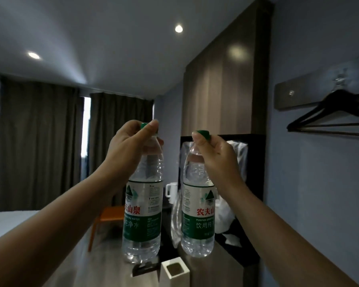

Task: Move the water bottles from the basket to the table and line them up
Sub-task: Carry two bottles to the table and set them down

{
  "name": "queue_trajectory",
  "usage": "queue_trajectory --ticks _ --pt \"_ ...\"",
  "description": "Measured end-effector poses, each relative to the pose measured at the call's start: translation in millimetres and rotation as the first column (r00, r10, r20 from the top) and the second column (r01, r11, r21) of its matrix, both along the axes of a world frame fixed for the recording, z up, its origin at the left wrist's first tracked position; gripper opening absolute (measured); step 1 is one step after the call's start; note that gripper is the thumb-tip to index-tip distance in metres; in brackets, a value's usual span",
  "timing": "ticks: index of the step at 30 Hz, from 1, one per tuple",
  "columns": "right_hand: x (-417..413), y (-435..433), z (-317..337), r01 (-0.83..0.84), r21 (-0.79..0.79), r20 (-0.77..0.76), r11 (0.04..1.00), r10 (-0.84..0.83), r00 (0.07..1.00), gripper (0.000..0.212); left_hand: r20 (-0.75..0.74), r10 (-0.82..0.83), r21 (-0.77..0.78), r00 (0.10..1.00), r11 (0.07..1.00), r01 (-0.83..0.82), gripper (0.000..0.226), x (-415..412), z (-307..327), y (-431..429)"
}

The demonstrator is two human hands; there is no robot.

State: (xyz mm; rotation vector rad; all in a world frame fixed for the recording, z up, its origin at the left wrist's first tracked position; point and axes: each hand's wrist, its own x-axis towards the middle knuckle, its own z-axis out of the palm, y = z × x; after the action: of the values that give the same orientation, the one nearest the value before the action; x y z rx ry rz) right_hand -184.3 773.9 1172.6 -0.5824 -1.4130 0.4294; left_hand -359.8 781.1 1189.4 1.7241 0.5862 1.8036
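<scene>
- Left hand (131,141) pinches green cap of left bottle (142,206); bottle hangs upright in air.
- Right hand (212,151) pinches green cap of right bottle (198,212); also upright, raised.
- 2 bottles side by side, apart, not touching.
- Below them: white square holder (175,271) on the table (220,268).
- Black hanger (330,119) on right wall.

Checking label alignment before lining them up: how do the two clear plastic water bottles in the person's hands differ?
On the left-hand clear plastic bottle the red characters sit at the label's left side, fine print to their right; on the right-hand clear plastic bottle they sit at the right side. The left hand covers most of its green cap; the right hand leaves more showing. Both hang pinched by the cap.
</scene>
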Motion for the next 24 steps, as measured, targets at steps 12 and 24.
queue_trajectory --ticks 12,24 --pt "-50.9 155.7 -3.6 -0.176 -0.003 0.052 0.984 0.176 0.983 0.022 0.001 0.166 -0.032 0.986 0.986 -0.166 0.033 -46.3 -8.1 108.1" --pt "-169.7 321.8 -10.6 -0.258 -0.004 0.030 0.966 0.258 0.966 0.018 -0.019 0.244 -0.008 0.970 0.970 -0.244 0.024 -159.9 -11.3 266.0"
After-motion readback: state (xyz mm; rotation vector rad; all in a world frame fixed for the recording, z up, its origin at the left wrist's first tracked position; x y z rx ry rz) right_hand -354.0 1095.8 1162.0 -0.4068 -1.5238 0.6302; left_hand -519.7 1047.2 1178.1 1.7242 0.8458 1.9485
